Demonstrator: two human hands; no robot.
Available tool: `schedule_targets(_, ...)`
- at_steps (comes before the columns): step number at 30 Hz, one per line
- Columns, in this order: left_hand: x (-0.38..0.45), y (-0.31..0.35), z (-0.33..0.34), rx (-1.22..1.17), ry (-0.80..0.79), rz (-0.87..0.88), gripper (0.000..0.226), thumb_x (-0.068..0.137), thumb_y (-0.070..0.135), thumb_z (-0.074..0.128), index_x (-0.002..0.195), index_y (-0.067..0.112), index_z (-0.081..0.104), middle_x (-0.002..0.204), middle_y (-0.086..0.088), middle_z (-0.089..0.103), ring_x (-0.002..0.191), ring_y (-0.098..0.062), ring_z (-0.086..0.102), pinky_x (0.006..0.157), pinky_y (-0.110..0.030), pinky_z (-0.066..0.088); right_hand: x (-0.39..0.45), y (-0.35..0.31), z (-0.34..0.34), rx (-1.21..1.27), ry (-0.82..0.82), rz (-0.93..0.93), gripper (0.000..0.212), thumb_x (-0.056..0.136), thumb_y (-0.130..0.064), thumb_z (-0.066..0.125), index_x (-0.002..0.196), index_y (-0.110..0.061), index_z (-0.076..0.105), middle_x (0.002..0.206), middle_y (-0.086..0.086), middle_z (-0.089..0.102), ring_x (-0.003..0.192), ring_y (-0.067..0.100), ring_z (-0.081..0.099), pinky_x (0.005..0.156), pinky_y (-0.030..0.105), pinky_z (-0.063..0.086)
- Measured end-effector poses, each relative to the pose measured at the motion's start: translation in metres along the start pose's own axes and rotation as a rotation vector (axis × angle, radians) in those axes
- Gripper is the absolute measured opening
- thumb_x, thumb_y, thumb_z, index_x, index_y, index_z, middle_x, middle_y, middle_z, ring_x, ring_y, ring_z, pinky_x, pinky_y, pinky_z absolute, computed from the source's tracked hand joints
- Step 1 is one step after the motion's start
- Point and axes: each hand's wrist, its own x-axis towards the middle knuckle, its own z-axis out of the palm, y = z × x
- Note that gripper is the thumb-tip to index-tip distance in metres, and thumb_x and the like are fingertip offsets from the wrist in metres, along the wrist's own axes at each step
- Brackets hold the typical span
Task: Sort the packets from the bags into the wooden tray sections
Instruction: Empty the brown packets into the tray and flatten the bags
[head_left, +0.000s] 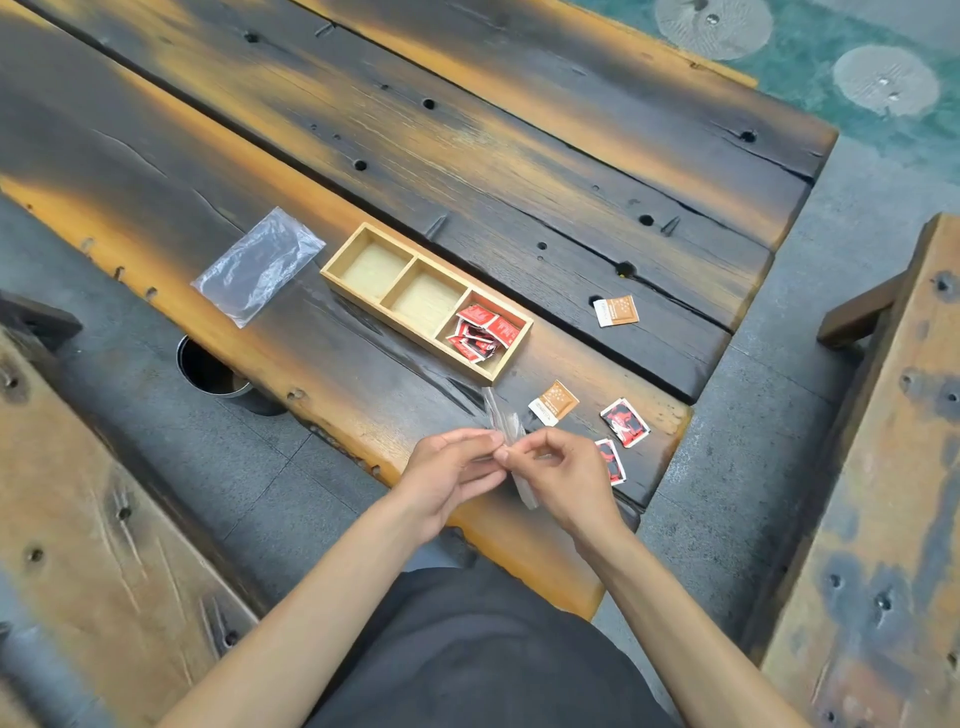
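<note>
Hands: left hand (451, 470) and right hand (563, 475) meet at lower centre of the frame, fingertips pinched together on a clear bag (511, 441).
Clear bag: crumpled thin, held edge-on between both hands, one end sticking up above the fingers, the other hanging below the right hand.
Tray (426, 300): wooden, three sections, lying at a slant in mid-frame on the table (467, 156).
Tray contents: red packets (480, 332) piled in the section at the tray's right end; other two sections bare.
Loose packets: orange packet (553, 402) just above the right hand; red-black packet (625, 422) to its right; another (610, 460) partly behind the right hand; second orange packet (615, 310) right of the tray.
Flat bag (258, 266): clear, lying left of the tray.
Cup (213, 371): dark, below the table's near edge, left of centre.
</note>
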Motion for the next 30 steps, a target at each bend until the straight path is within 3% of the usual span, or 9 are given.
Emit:
schedule_targets(4, -0.002, 0.006, 0.003, 0.144, 0.031, 0.053, 0.009, 0.09, 0.006, 0.071, 0.097, 0.001, 0.073, 0.091, -0.013, 0.079, 0.089, -0.018, 0.077, 0.082, -0.026, 0.062, -0.008, 0.002, 0.001, 0.109, -0.005, 0.008, 0.011, 0.088, -0.024, 0.08, 0.08, -0.018, 0.075, 0.087, 0.003, 0.078, 0.089, 0.021, 0.073, 0.086, 0.039, 0.057)
schedule_targets(6, -0.001, 0.006, 0.004, 0.229, 0.045, 0.081, 0.004, 0.09, 0.006, 0.071, 0.091, 0.003, 0.074, 0.088, -0.011, 0.079, 0.086, -0.016, 0.077, 0.081, -0.024, 0.062, -0.01, 0.0, 0.003, 0.162, -0.012, 0.057, 0.013, 0.09, -0.018, 0.077, 0.079, -0.013, 0.072, 0.088, 0.006, 0.077, 0.088, 0.028, 0.073, 0.087, 0.043, 0.06)
schedule_targets(9, -0.001, 0.007, 0.004, 0.295, 0.055, 0.096, 0.007, 0.09, 0.004, 0.071, 0.085, 0.005, 0.075, 0.081, -0.008, 0.079, 0.082, -0.014, 0.076, 0.078, -0.023, 0.062, -0.011, -0.007, 0.003, 0.303, -0.038, 0.182, 0.017, 0.092, -0.006, 0.071, 0.077, -0.011, 0.066, 0.088, 0.01, 0.074, 0.084, 0.022, 0.075, 0.079, 0.033, 0.061)
schedule_targets(13, -0.002, 0.013, 0.0, 0.281, 0.099, 0.079, 0.005, 0.088, 0.002, 0.07, 0.085, 0.0, 0.073, 0.082, -0.013, 0.077, 0.078, -0.014, 0.076, 0.077, -0.025, 0.063, -0.009, -0.009, -0.001, 0.358, -0.005, 0.237, 0.015, 0.098, -0.005, 0.063, 0.085, -0.011, 0.061, 0.095, 0.007, 0.078, 0.074, 0.012, 0.077, 0.065, 0.023, 0.061)
schedule_targets(16, -0.005, 0.018, -0.003, 0.356, 0.171, 0.108, 0.005, 0.087, 0.004, 0.07, 0.082, 0.002, 0.07, 0.078, -0.012, 0.078, 0.08, -0.015, 0.078, 0.077, -0.027, 0.064, -0.006, -0.004, -0.007, 0.198, 0.092, 0.124, 0.014, 0.101, -0.014, 0.062, 0.091, -0.005, 0.059, 0.092, 0.01, 0.073, 0.069, 0.011, 0.076, 0.07, 0.03, 0.064)
schedule_targets(19, -0.007, 0.024, -0.009, 0.476, 0.24, 0.158, 0.017, 0.084, 0.008, 0.072, 0.07, 0.009, 0.063, 0.071, -0.01, 0.077, 0.085, -0.024, 0.079, 0.077, -0.035, 0.064, 0.0, 0.002, -0.018, -0.098, 0.165, 0.004, 0.014, 0.095, -0.024, 0.067, 0.084, -0.017, 0.063, 0.08, -0.003, 0.076, 0.07, 0.013, 0.078, 0.08, 0.048, 0.062)
schedule_targets(21, -0.009, 0.032, -0.014, 0.582, 0.288, 0.191, 0.016, 0.078, 0.011, 0.072, 0.066, 0.009, 0.062, 0.066, -0.009, 0.076, 0.084, -0.027, 0.078, 0.075, -0.037, 0.065, 0.003, 0.002, -0.029, -0.272, 0.198, -0.055, 0.013, 0.086, -0.031, 0.071, 0.076, -0.027, 0.063, 0.075, -0.012, 0.076, 0.071, 0.008, 0.076, 0.082, 0.044, 0.06)
schedule_targets(25, -0.016, 0.047, -0.014, 0.842, 0.276, 0.226, 0.018, 0.06, 0.03, 0.07, 0.058, 0.013, 0.065, 0.062, -0.004, 0.075, 0.075, -0.028, 0.076, 0.075, -0.044, 0.062, 0.007, -0.006, -0.045, -0.462, 0.19, -0.153, 0.014, 0.081, -0.029, 0.078, 0.072, -0.027, 0.068, 0.077, -0.016, 0.075, 0.072, 0.005, 0.071, 0.076, 0.032, 0.055)
schedule_targets(30, -0.017, 0.053, -0.001, 0.86, 0.254, 0.211, 0.016, 0.074, 0.02, 0.073, 0.065, 0.009, 0.066, 0.064, -0.003, 0.076, 0.074, -0.02, 0.078, 0.078, -0.043, 0.064, 0.018, -0.008, -0.06, -0.452, 0.148, -0.146, 0.013, 0.081, -0.028, 0.079, 0.072, -0.03, 0.069, 0.078, -0.014, 0.076, 0.071, 0.013, 0.073, 0.079, 0.039, 0.059)
